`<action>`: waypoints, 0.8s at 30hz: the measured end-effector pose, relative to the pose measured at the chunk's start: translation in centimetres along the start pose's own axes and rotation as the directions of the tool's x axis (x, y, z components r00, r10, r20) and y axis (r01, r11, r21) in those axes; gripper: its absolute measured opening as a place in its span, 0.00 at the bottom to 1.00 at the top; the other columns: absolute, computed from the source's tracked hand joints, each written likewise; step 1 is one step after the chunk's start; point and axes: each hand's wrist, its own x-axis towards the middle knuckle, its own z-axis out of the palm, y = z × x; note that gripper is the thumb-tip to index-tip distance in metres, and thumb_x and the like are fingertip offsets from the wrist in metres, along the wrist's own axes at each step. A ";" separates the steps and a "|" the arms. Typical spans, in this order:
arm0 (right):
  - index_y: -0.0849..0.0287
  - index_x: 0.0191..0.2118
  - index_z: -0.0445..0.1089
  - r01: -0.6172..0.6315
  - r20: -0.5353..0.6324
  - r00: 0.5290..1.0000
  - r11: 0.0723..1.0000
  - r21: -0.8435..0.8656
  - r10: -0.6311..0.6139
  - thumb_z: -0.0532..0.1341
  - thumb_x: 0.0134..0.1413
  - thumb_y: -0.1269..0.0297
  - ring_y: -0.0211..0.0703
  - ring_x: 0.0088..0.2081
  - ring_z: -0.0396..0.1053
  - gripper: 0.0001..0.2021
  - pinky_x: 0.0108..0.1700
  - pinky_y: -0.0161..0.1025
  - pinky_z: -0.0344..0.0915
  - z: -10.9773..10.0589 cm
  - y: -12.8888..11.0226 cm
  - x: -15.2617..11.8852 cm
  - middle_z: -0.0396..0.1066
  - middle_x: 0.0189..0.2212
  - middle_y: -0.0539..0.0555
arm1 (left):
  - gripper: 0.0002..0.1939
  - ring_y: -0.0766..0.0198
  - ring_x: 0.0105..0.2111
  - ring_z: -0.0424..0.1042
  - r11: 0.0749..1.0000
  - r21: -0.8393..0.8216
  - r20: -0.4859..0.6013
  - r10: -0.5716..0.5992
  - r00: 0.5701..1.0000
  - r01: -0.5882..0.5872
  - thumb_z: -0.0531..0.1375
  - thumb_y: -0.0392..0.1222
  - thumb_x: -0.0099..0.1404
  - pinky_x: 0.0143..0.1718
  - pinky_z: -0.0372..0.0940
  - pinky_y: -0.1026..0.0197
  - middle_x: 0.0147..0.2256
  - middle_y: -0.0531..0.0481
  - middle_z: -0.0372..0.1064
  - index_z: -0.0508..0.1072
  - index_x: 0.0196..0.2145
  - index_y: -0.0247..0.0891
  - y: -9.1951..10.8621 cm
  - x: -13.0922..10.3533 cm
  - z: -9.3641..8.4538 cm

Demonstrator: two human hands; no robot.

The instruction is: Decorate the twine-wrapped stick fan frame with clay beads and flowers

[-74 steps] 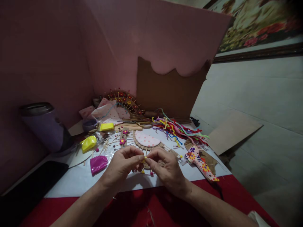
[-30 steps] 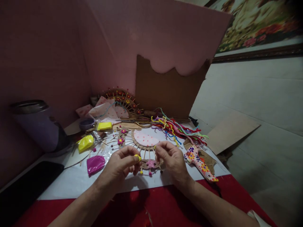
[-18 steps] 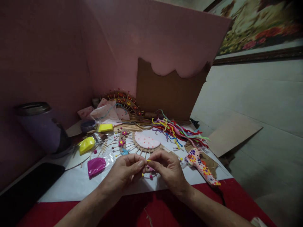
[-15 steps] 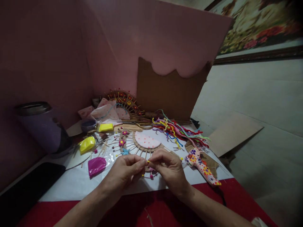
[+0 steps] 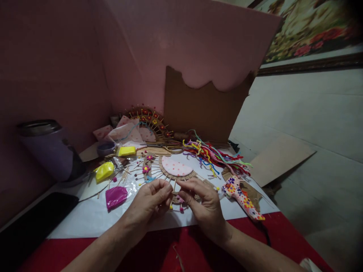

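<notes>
My left hand (image 5: 157,200) has thumb and forefinger pressed together; whatever they pinch is too small or hidden to make out. Just to its right, my right hand (image 5: 202,206) has its thumb and fingers parted, with nothing visible between them. Both are over the near side of a half-round craft piece with a pink dotted centre (image 5: 177,167), a twine-like border and sticks fanning outward. Its outer band carries pink flowers (image 5: 146,170) and a blue star shape (image 5: 149,179). Yellow and magenta balls (image 5: 181,209) tip sticks below my hands, which hide part of the band.
Magenta clay (image 5: 117,198) and yellow clay (image 5: 104,172) lie in plastic at left, near a purple tumbler (image 5: 47,155) and a dark flat object (image 5: 42,223). Scissors (image 5: 172,146) and coloured fuzzy strands (image 5: 210,155) lie behind. A flower-patterned glue gun (image 5: 242,198) is at right.
My hands have moved slightly apart, and my right thumb and forefinger have opened. The small yellow bit seen between my fingertips is no longer visible.
</notes>
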 end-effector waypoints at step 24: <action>0.59 0.37 0.74 0.041 -0.006 0.999 0.997 -0.070 -0.041 0.61 0.53 0.75 0.36 0.29 0.66 0.07 0.31 0.34 0.63 -0.3 0.2 -0.4 0.70 0.28 0.51 | 0.18 0.78 0.12 0.49 0.999 -0.031 -0.012 0.020 1.000 -0.021 0.67 0.51 0.50 0.13 0.40 0.72 0.16 0.57 0.60 0.67 0.23 0.35 -0.1 0.3 -1.0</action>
